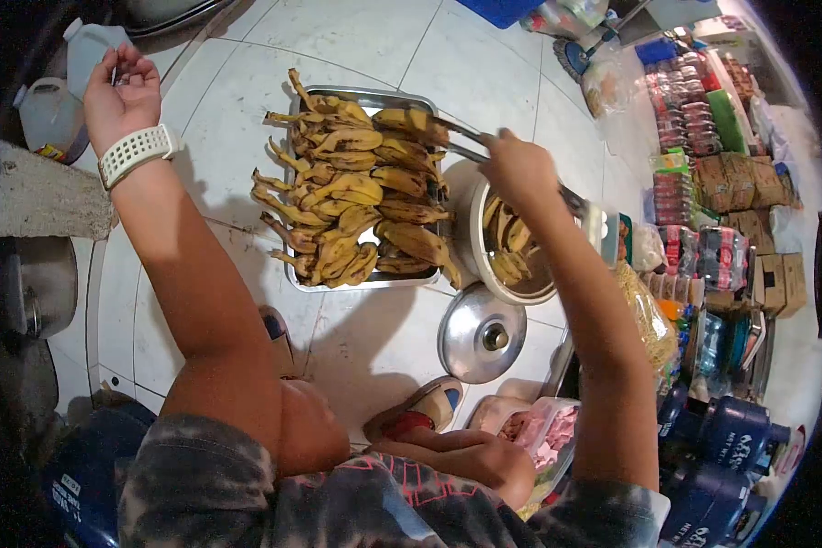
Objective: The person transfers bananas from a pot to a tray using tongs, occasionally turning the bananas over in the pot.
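Observation:
My right hand [523,172] grips metal tongs [464,137] by the handles. Their tips are at a banana [402,119] at the upper right of a metal tray [356,287]. Rows of brownish-yellow bananas [342,189], still with stems, fill much of this tray on the floor. Under my right wrist stands a round pot [476,219] with a pale rim, holding more bananas [510,242]. My left hand [125,96] is raised at the upper left, palm up, fingers loosely curled and apart, near two plastic jugs; I see nothing held in it.
A metal lid [470,352] with a knob lies below the pot. Plastic jugs [50,114] stand at the left. Packed bottles [680,119] and cartons [781,283] line the right side. Blue gas cylinders [731,438] stand lower right. A container of pink pieces [557,434] is near my knee.

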A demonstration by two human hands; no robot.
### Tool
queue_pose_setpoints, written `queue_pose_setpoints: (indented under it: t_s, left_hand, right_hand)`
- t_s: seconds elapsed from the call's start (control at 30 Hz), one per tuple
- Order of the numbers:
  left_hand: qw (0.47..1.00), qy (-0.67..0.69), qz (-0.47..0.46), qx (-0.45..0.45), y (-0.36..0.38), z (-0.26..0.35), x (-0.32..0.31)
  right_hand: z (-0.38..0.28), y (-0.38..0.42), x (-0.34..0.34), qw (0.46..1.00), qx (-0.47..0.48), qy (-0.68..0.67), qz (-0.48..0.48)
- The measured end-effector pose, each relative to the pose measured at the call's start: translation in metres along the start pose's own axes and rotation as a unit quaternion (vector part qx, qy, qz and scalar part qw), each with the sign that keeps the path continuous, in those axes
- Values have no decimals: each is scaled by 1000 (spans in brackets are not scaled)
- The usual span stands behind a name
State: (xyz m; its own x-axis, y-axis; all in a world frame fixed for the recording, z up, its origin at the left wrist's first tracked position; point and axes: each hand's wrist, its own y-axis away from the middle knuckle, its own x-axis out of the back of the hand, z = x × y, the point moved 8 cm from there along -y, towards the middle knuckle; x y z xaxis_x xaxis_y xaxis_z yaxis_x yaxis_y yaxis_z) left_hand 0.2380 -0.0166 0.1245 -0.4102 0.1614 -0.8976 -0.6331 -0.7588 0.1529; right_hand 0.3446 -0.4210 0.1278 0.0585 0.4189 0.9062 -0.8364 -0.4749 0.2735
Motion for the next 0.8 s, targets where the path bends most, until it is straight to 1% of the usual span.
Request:
queue_pose_setpoints:
  t_s: [0.07, 0.1, 0.13, 0.2, 0.23, 0.43, 0.53, 0.63, 0.67, 0.73, 0.8]
  left_hand:
    - [1000, -5, -1, 6, -8, 2, 9]
    - [1000, -5, 6, 4, -10, 3, 14]
    - [1000, -5, 12, 3, -12, 4, 20]
    - [1000, -7, 20, 15, -14, 2, 26]
    - [1000, -4, 25, 18, -14, 2, 29]
    - [999, 18, 28, 13, -18, -1, 40]
    - [999, 26, 18, 16, -21, -8, 42]
    - [999, 34, 22, 23, -21, -15, 43]
    - [999, 38, 27, 26, -21, -17, 44]
    - [999, 27, 30, 8, -16, -18, 39]
    - [999, 28, 33, 5, -15, -18, 40]
  right_hand:
    - [-15, -31, -27, 997, -36, 34, -51]
    - [-28, -36, -27, 996, -37, 23, -78]
    - [-37, -42, -30, 998, -22, 14, -59]
    - [-43, -46, -36, 998, -36, -9, -57]
    - [-43, -44, -36, 998, -28, -7, -60]
    - [-17, -10, -28, 996, 11, -9, -88]
    - [14, 12, -43, 992, -2, -20, -126]
    - [38, 51, -33, 977, -76, -184, -80]
    - [45, 65, -32, 964, -74, -252, -35]
    - [63, 91, -45, 920, -63, -383, 56]
    - [87, 125, -70, 875, -132, -450, 121]
